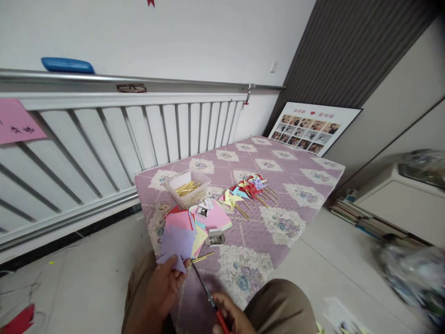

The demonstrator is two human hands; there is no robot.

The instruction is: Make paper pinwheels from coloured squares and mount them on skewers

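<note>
My left hand (167, 284) pinches a small piece of purple paper (179, 264) that has cuts in it. In my right hand (231, 311) is a pair of scissors (209, 296) with red handles, its blades pointing up and left toward the paper. Just beyond the left hand lies a stack of coloured paper sheets (179, 239), purple on top with pink, red and yellow ones around it. Thin yellow sticks (203, 258) rest near the scissor tip. Several finished paper pinwheels (248, 189) on sticks lie in a row farther right.
A clear plastic box (201, 188) of yellow sticks stands by a small round tub (162, 206). Small boxes of metal pieces (215, 238) sit on the paper and cloth. The patterned tablecloth (267, 222) covers the table, beside a white radiator (167, 130). A photo board (306, 127) leans behind.
</note>
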